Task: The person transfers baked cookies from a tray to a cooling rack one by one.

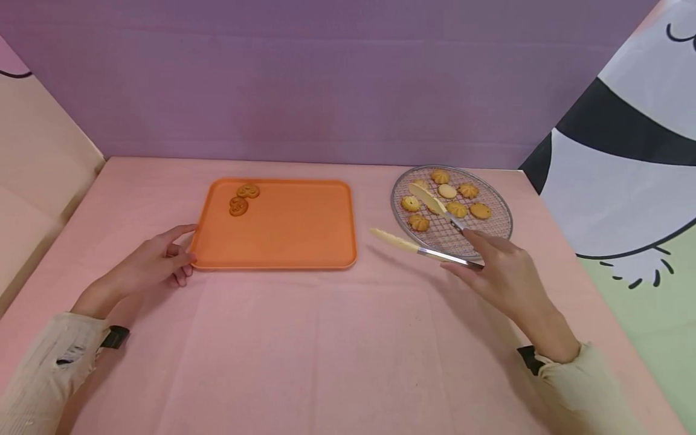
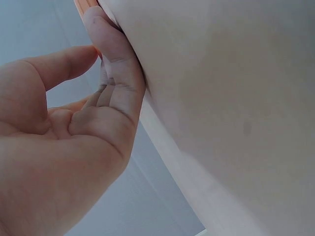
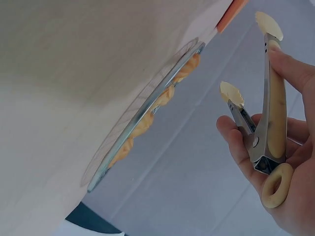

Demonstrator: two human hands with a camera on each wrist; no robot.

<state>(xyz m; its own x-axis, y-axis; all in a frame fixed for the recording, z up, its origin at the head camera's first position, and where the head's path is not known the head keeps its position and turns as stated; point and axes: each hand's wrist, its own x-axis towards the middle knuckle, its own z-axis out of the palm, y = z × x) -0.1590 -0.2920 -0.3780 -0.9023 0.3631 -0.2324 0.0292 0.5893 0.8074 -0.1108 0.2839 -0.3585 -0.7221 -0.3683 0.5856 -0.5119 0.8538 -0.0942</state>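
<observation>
At the left, my left hand (image 1: pixel 154 260) holds the near-left corner of an orange tray (image 1: pixel 293 241) between thumb and fingers; only a sliver of the tray shows in the left wrist view. Two brown pretzel-shaped cookies (image 1: pixel 238 206) lie in the tray's far-left part. My right hand (image 1: pixel 508 278) grips tongs (image 3: pixel 268 113) with cream scalloped tips, metal arms and a cream ring at the end. The tongs' arms stand spread, with nothing between the tips. One tip hangs over a round wire rack (image 1: pixel 492 232), the other just left of it. Several golden cookies (image 1: pixel 480 211) sit on the rack.
A pink cloth (image 1: pixel 315 344) covers the table under tray and rack. Behind it rises a purple backdrop (image 1: pixel 304 84). Printed panels (image 1: pixel 625 181) stand along the right side, and a pale panel (image 1: pixel 38 163) borders the left.
</observation>
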